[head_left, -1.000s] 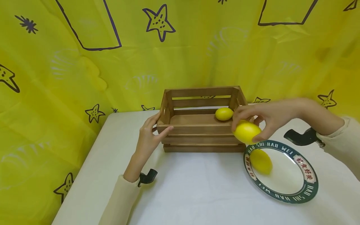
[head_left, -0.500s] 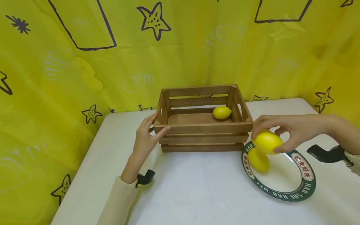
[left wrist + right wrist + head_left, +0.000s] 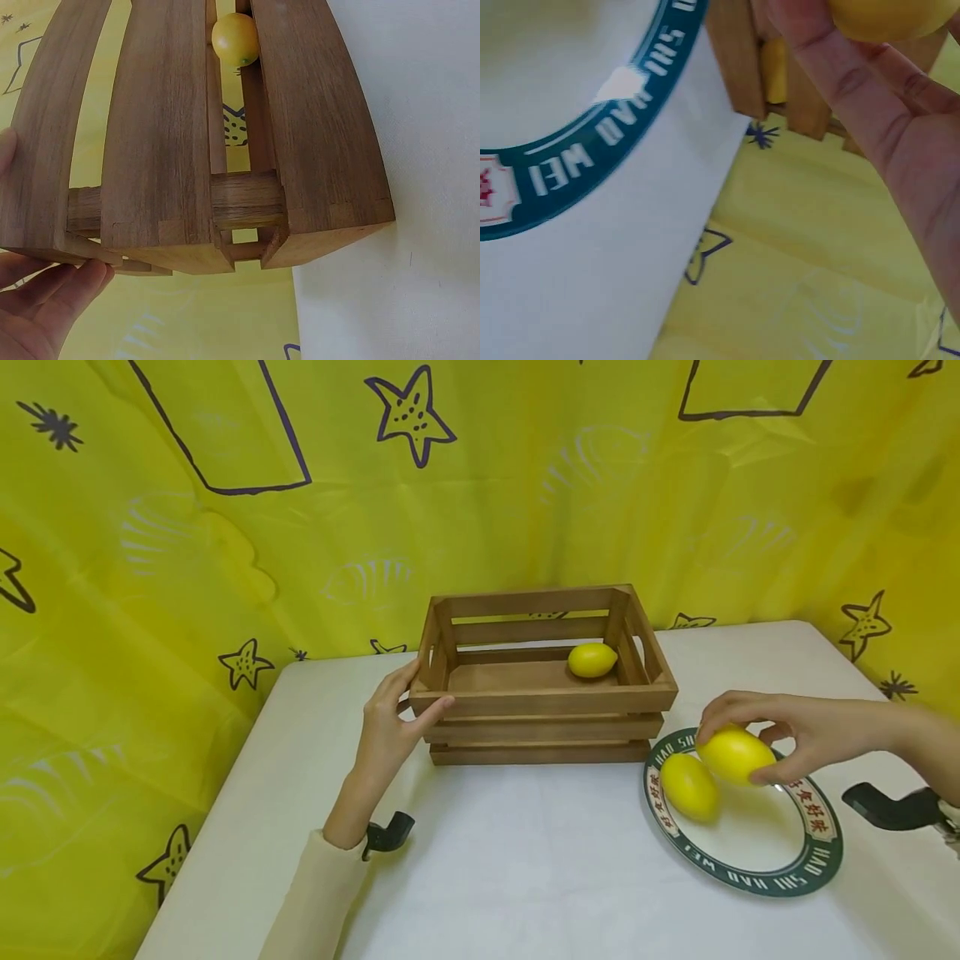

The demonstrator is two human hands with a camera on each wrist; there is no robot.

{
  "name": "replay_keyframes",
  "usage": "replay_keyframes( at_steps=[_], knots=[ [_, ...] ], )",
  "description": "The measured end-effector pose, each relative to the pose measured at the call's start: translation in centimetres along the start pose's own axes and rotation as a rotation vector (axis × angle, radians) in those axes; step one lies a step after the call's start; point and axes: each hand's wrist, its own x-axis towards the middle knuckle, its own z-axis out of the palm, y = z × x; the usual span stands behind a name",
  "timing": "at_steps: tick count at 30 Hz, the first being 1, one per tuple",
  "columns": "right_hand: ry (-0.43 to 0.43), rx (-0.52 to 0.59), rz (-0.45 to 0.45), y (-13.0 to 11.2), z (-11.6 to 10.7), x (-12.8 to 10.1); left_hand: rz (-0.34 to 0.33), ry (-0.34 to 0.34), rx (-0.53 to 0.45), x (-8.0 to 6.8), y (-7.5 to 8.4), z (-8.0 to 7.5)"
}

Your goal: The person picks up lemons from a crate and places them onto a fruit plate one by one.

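My right hand (image 3: 806,737) pinches a yellow lemon (image 3: 735,755) between thumb and fingers, just above the plate. That plate (image 3: 750,882) is white with a green lettered rim. A second lemon (image 3: 688,787) lies on its left part, close beside the held one. At the left end of a brown slatted wooden crate (image 3: 547,702), my left hand (image 3: 386,718) grips the corner, thumb over the front slat and fingers along the side. Inside the crate, towards its right end, rests another lemon (image 3: 592,660), which also shows through the slats in the left wrist view.
A white-covered table (image 3: 510,860) carries the crate and the plate, which stands to the crate's front right. Behind the table hangs a yellow curtain (image 3: 510,510) with starfish drawings. Dark camera mounts (image 3: 390,832) are worn on both wrists.
My right hand has carried its lemon away from the crate's front right corner, right and down over the plate. The left hand keeps its grip on the crate.
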Motion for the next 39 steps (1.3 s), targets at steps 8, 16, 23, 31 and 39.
replay_keyframes(
  at_steps=[8, 16, 23, 31, 39],
  knots=[
    [0.060, -0.020, 0.020, 2.7, 1.4, -0.8, 0.009, 0.006, 0.010, 0.0, -0.1, -0.1],
    [0.078, -0.009, 0.054, 4.5, 2.8, -1.0, -0.004, -0.002, 0.001, 0.0, -0.1, -0.1],
    [0.078, -0.027, 0.073, 5.2, 3.5, -1.0, -0.016, -0.003, 0.003, -0.1, -0.1, 0.0],
    [0.088, -0.034, 0.103, 5.3, 3.9, -1.0, -0.016, -0.001, 0.000, -0.1, -0.2, 0.0],
    [0.101, 0.002, 0.029, 5.4, 3.3, -1.1, -0.013, 0.007, -0.005, -0.1, 0.0, 0.0]
  ],
)
